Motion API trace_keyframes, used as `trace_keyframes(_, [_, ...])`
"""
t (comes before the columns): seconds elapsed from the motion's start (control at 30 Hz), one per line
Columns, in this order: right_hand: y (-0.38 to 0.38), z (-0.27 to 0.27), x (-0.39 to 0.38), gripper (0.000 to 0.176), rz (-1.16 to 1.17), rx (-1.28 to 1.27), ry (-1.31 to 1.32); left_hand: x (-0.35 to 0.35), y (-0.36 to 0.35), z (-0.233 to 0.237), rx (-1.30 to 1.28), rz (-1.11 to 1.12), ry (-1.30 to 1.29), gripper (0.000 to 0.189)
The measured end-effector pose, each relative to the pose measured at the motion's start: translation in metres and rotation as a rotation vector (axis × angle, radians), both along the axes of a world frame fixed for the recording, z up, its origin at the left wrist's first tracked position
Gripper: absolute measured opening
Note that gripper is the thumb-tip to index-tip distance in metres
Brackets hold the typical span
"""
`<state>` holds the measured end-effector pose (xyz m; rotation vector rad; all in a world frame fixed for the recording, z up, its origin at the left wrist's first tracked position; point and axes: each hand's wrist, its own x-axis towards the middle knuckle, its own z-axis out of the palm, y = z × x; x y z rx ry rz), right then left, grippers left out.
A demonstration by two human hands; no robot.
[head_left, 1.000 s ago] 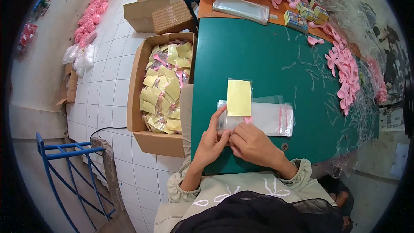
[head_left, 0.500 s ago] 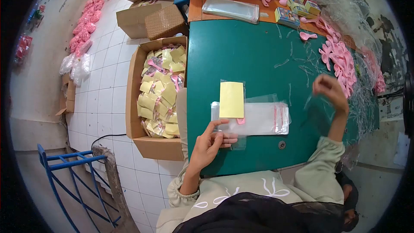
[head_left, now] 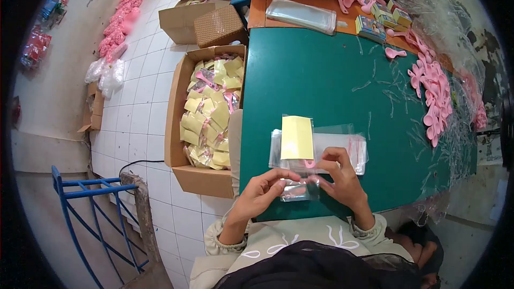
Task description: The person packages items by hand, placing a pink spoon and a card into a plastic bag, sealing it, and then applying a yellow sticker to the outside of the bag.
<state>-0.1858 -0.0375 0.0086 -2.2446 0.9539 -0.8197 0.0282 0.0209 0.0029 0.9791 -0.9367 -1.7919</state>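
Note:
A clear plastic bag holding a yellow card and a pink spoon lies near the front of the green table. Its lower end is between my two hands. My left hand pinches that end from the left, thumb against fingers. From the right, my right hand grips the same plastic between thumb and forefinger, other fingers curled. Beneath the bag rests a stack of flat clear bags with reddish strips at its right end. Most of the spoon is hidden behind the card.
A cardboard box full of packed yellow-card bags stands left of the green table. Pink spoons and thin plastic strips lie to the right. Another bag stack and small card boxes sit at the back.
My right hand has come from the right side of the table to the bag's lower end and closed on it. My left hand has closed on the plastic. The view has shifted slightly.

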Motion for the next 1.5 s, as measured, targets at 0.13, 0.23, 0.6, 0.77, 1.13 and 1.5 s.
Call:
trace_keyframes(0.13, [0.001,-0.003,-0.006,0.023,0.053,0.062,-0.116,0.01,0.007,0.004,0.028,-0.072,0.08,0.03])
trace_keyframes(0.23, [0.006,-0.001,-0.009,0.02,0.037,0.15,-0.132,0.004,0.004,0.003,-0.099,-0.031,-0.332,0.035])
trace_keyframes(0.6, [0.02,0.001,-0.019,0.009,-0.156,0.736,-0.371,-0.015,0.001,0.002,-0.308,0.099,-0.642,0.011])
trace_keyframes(0.77, [0.02,-0.004,-0.012,0.007,-0.235,0.902,-0.43,-0.021,0.002,0.0,-0.227,0.138,-0.624,0.011])
trace_keyframes(1.13, [0.021,-0.005,-0.002,0.011,-0.39,0.87,-0.463,-0.034,0.01,-0.014,-0.013,0.326,-0.373,0.024])
trace_keyframes(1.5, [-0.006,0.029,-0.024,0.019,-0.158,0.584,0.003,-0.024,0.011,0.024,-0.035,0.112,-0.448,0.048])
